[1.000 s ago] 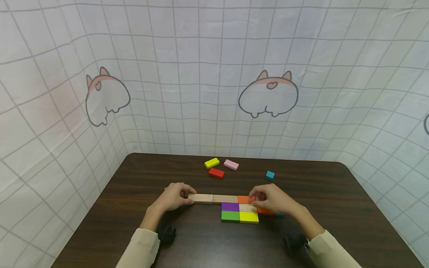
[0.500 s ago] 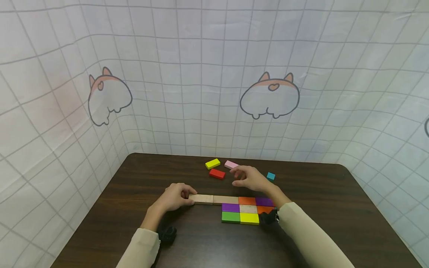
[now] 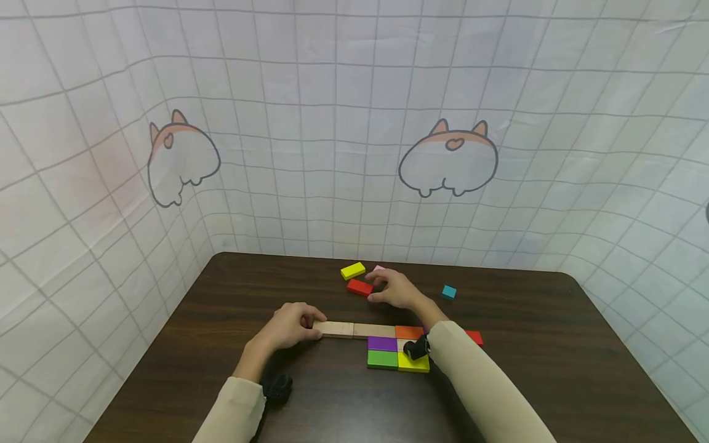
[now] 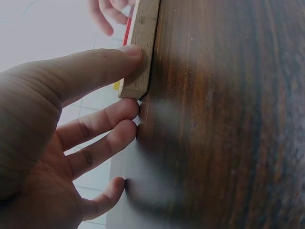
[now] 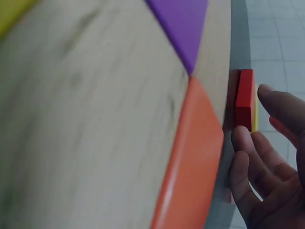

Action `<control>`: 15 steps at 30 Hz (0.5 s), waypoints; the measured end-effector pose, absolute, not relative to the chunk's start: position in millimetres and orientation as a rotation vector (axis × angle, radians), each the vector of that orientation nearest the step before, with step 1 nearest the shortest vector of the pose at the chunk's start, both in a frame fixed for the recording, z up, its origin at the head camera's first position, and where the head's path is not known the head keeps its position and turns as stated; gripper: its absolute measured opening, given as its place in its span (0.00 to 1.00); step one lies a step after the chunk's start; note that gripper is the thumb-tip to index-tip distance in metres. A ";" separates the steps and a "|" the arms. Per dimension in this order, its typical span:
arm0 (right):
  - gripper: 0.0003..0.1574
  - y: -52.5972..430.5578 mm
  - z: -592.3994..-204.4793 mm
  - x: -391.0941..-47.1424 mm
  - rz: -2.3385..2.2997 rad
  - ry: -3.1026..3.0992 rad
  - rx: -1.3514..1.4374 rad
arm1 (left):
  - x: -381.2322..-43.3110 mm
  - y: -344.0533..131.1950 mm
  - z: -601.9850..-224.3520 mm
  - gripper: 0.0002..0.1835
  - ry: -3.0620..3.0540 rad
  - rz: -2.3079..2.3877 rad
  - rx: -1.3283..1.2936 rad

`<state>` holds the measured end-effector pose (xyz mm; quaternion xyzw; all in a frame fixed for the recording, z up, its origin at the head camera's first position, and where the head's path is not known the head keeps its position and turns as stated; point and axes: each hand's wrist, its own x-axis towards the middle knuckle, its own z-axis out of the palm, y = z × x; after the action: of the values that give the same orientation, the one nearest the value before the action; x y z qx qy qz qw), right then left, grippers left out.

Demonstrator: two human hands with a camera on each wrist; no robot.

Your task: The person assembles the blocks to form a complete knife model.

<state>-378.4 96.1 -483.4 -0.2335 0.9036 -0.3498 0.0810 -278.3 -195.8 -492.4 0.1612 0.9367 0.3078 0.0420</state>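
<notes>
My left hand (image 3: 290, 324) pinches the left end of a plain wooden block (image 3: 336, 330). In the left wrist view its thumb lies along the block's side and a fingertip meets the end face. A second plain block (image 3: 374, 331) continues that row, then an orange block (image 3: 408, 333). My right hand (image 3: 397, 289) reaches over the pattern to a loose red block (image 3: 360, 287). Thumb and fingers stand apart right at its end, as the right wrist view shows. A pink block (image 3: 379, 268) is partly hidden behind that hand.
Purple (image 3: 382, 344), green (image 3: 382, 359) and yellow blocks (image 3: 412, 364) lie against the row's near side. A loose yellow block (image 3: 352, 271) and a blue block (image 3: 448, 291) lie farther back. Another red block (image 3: 474, 337) shows beyond the right sleeve. A gridded white curtain (image 3: 354, 154) surrounds the table.
My right hand has left the row's right part and moved back and left, past the pink block, to the loose red block. My left hand has stayed at the wooden block's end.
</notes>
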 end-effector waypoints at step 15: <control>0.27 77.3 -482.4 -387.5 -0.927 2.715 -0.577 | -277.9 -195.0 -492.4 0.12 2.856 0.957 0.488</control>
<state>-387.5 77.3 -482.4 -0.1961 0.9224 -0.3148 0.1076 -277.9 -195.0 -492.4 0.1598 0.9350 0.3134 0.0452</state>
